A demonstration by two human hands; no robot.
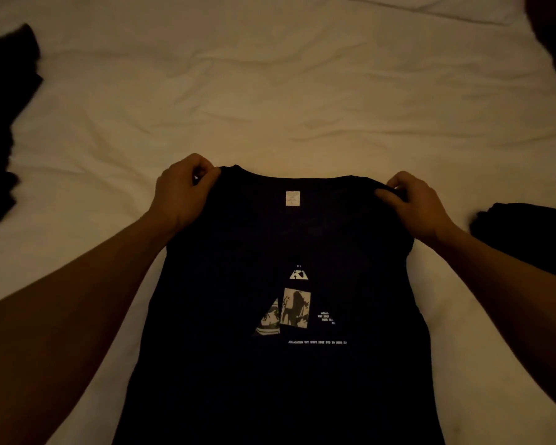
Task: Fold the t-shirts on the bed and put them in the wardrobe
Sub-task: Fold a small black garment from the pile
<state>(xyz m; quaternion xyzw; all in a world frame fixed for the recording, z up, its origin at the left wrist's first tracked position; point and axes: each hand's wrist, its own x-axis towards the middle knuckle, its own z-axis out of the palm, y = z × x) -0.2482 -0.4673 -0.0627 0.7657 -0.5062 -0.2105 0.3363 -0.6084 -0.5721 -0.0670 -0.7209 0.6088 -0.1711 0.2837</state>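
Note:
A black t-shirt (286, 239) with a white printed graphic and a small white neck label hangs stretched in front of me over the white bed (270, 101). My left hand (182, 192) pinches its left shoulder at the top edge. At the right shoulder, my right hand (413, 203) grips the fabric with curled fingers. The shirt's body runs down toward me and out of the bottom of the view, its sleeves hidden.
Dark clothing (4, 123) lies crumpled on the sheet at the left edge. Another dark garment (527, 236) sits at the right, beside my right forearm. A white pillow (437, 8) shows at the far top right, and a dark shape fills the top right corner.

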